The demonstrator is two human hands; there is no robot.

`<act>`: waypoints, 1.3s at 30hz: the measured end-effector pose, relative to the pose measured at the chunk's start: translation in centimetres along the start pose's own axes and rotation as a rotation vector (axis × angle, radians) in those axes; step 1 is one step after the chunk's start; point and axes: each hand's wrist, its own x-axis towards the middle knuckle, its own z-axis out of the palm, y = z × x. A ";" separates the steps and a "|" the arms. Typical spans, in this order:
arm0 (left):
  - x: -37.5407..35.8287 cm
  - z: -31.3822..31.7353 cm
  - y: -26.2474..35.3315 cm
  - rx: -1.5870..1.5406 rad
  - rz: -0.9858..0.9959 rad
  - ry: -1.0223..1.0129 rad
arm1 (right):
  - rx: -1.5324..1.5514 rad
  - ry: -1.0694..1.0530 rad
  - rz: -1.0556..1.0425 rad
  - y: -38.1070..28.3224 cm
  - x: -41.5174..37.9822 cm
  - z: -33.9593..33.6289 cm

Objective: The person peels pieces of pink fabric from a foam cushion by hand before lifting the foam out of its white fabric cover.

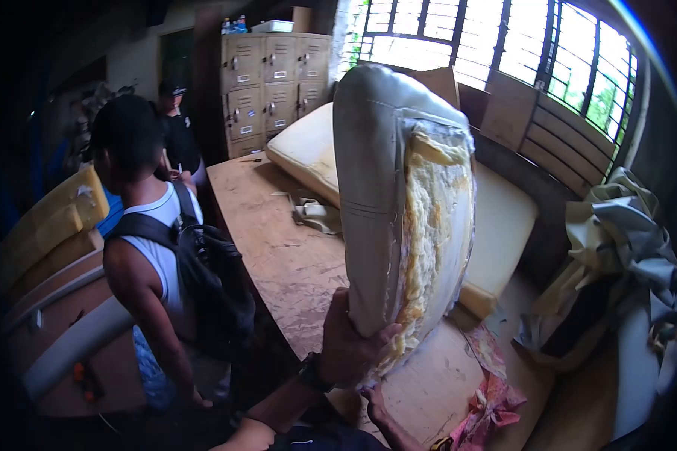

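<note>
A grey vinyl-covered seat cushion (370, 203) is held up nearly upright before me. Its cover gapes along one side, where torn yellow foam (426, 248) shows. My left hand (356, 340), with a dark watch at the wrist, is closed around the lower end of the cushion. Below it, my right hand (377, 406) grips the cushion's bottom edge, with its fingers partly hidden. Under the cushion lies the wooden worktable (286, 263). A pink patterned cloth (495, 402) lies close to my right forearm.
A person with a backpack (210, 263) stands at the left, and another person (179, 139) is farther back. Bare foam pads (301, 154) lie on the table. Lockers (262, 90) stand behind. Grey cover material (617, 248) is heaped at right, below barred windows.
</note>
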 end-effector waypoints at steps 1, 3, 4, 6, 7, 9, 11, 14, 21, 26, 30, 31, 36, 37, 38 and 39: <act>-0.2 0.0 0.7 0.120 0.079 0.000 | 0.035 -0.004 0.002 -0.9 0.1 0.5; -0.1 0.0 0.8 0.240 0.153 -0.003 | 0.080 0.026 -0.025 -3.2 -1.0 1.2; 0.0 -0.2 0.0 0.159 0.220 -0.019 | 0.054 0.014 -0.035 -2.7 -0.9 0.9; 0.1 -0.8 0.2 0.082 0.276 -0.036 | 0.008 0.064 -0.162 -0.1 0.3 0.9; 0.2 -1.1 1.0 0.119 0.264 -0.094 | 0.012 0.064 -0.151 1.0 1.0 0.4; 0.1 -1.5 1.3 0.161 0.245 -0.149 | -0.054 -0.025 -0.047 1.9 1.6 -1.2; 0.1 -2.1 0.9 0.209 0.214 -0.146 | -0.111 0.181 -0.164 0.1 0.7 -2.2; 0.4 -2.5 0.9 0.233 0.233 -0.165 | 0.018 0.506 -0.296 -6.1 -0.5 -3.5; 1.4 -3.5 0.0 0.116 0.184 -0.190 | -0.088 0.750 -0.680 -16.7 -0.4 -8.0; 1.0 -4.3 1.0 0.206 0.095 -0.107 | -0.024 0.670 -0.604 -17.4 0.3 -7.1; 0.3 -4.4 1.3 0.207 0.043 -0.090 | -0.009 0.613 -0.537 -13.5 2.3 -6.4; 0.2 -4.4 0.5 0.168 0.077 -0.081 | -0.049 0.621 -0.496 -12.3 2.4 -6.1; -0.1 -4.5 -0.2 0.134 0.093 -0.057 | -0.639 0.400 -0.318 -1.6 0.6 -3.0; -0.2 -4.3 -0.1 0.120 0.120 -0.057 | -0.847 0.230 -0.580 -0.3 0.3 -2.6; -0.3 -4.2 0.1 0.106 0.146 -0.059 | -0.914 0.165 -0.601 1.6 -0.4 -1.7; -0.3 -4.2 0.2 0.109 0.145 -0.053 | -0.914 0.158 -0.603 2.7 -1.0 -0.9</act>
